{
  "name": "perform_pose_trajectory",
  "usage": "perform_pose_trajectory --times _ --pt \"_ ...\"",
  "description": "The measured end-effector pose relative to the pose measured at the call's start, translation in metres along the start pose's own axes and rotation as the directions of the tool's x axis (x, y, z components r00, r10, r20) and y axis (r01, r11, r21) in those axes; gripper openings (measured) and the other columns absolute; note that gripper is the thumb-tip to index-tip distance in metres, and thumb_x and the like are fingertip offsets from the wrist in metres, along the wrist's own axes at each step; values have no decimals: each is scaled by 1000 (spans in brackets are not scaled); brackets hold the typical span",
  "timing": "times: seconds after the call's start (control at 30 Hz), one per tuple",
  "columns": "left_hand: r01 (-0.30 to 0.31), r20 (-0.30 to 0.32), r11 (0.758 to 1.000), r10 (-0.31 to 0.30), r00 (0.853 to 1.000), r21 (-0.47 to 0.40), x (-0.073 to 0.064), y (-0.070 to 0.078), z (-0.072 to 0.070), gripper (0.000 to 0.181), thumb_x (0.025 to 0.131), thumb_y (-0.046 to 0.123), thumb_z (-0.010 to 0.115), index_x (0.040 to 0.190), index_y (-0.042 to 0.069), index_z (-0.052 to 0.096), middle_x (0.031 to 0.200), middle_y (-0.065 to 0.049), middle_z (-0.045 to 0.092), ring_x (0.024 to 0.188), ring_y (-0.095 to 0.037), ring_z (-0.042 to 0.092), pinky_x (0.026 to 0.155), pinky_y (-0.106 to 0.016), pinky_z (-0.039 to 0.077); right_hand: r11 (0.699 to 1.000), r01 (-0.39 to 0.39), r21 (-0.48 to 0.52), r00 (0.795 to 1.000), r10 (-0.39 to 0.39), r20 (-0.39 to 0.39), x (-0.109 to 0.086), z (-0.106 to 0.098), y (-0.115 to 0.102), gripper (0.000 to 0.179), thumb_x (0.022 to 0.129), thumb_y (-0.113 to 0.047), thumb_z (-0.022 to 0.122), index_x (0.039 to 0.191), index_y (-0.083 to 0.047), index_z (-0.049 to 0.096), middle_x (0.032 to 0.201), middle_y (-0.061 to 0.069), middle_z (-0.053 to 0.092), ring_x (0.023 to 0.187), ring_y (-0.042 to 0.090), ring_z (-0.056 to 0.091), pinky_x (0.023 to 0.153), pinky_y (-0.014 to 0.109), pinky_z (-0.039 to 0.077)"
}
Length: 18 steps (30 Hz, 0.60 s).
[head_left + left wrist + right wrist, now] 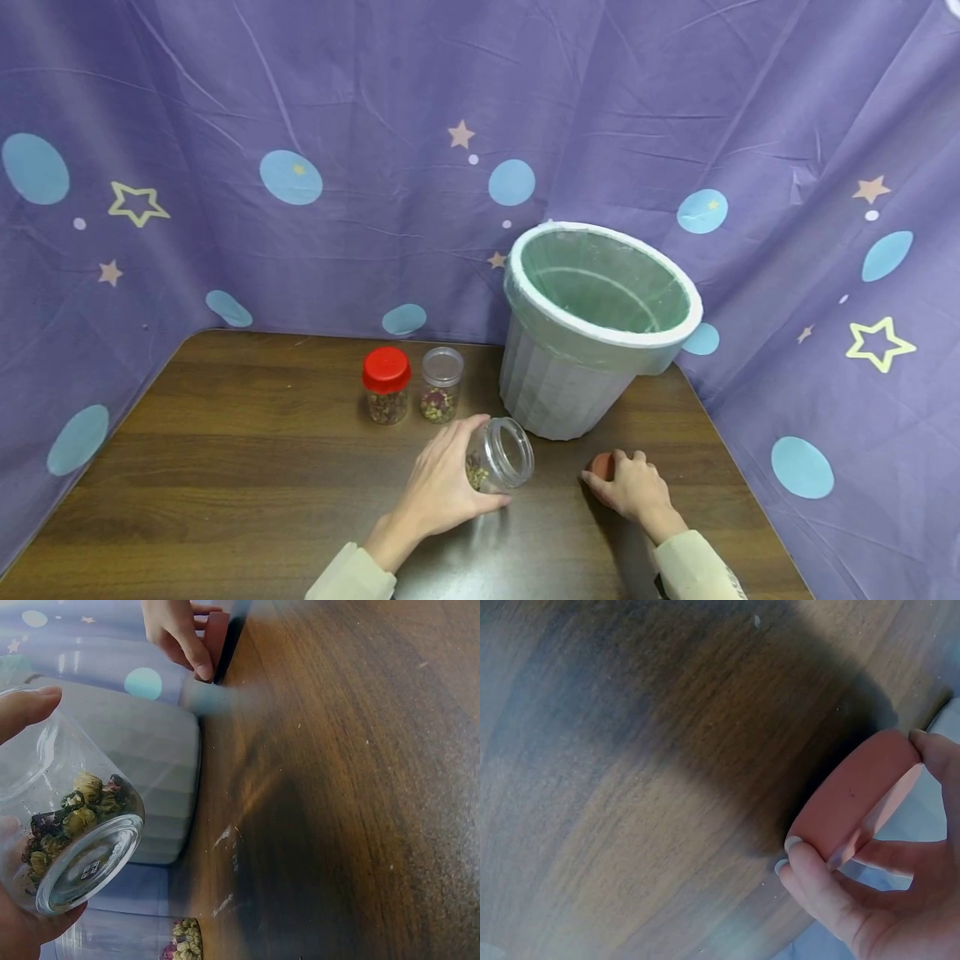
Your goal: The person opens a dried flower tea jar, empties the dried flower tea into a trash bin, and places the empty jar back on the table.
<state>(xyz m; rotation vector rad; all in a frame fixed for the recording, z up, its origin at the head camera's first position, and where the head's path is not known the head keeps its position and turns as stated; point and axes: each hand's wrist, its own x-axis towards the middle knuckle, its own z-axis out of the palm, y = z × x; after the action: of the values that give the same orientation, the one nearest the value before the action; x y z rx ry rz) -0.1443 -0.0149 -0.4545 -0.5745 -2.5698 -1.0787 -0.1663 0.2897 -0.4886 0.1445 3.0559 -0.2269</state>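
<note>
My left hand (442, 483) grips a clear jar (498, 455) round its side, tilted with its uncovered mouth toward the right. Dried flower buds (79, 814) lie inside along the jar's lower part, near its base. To the right, my right hand (637, 487) holds a round reddish-brown lid (603, 467) by its edge, down at the tabletop. In the right wrist view the fingers and thumb pinch opposite sides of the lid (859, 795), its rim close over the wood.
A red-capped jar (387, 385) and a clear-lidded jar (441, 386) with dried contents stand behind my left hand. A grey bin (555, 383) with a white rim and green liner stands at the back right. Purple curtain (405, 125) surrounds the wooden table (247, 467).
</note>
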Motion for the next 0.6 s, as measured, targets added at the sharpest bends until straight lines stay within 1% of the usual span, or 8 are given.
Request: perform_pose_trajectory --times 0.27,0.47,0.6 --pt "-6 0 1000 6 1000 3 0 0 0 102 51 48 92 138 17 50 127 -3 63 117 -22 61 97 -47 51 1000 2 -26 1000 -2 1 -1 2 -1 77 82 -59 68 126 4 57 100 30 55 82 47 64 62 54 54" --pt "-17 -18 1000 17 1000 7 0 -1 1 103 50 45 94 137 14 50 126 -4 64 116 -22 61 95 -48 52 999 11 -36 1000 -12 -14 -2 2 -1 76 80 -58 70 123 3 58 98 30 55 81 48 64 62 54 54" --pt "-21 -24 1000 21 999 1 0 -1 0 103 50 46 93 137 13 50 127 -4 64 116 -23 62 95 -48 52 999 11 -36 1000 -12 -19 -2 3 -1 79 79 -58 72 125 4 58 100 31 55 83 49 64 63 56 55"
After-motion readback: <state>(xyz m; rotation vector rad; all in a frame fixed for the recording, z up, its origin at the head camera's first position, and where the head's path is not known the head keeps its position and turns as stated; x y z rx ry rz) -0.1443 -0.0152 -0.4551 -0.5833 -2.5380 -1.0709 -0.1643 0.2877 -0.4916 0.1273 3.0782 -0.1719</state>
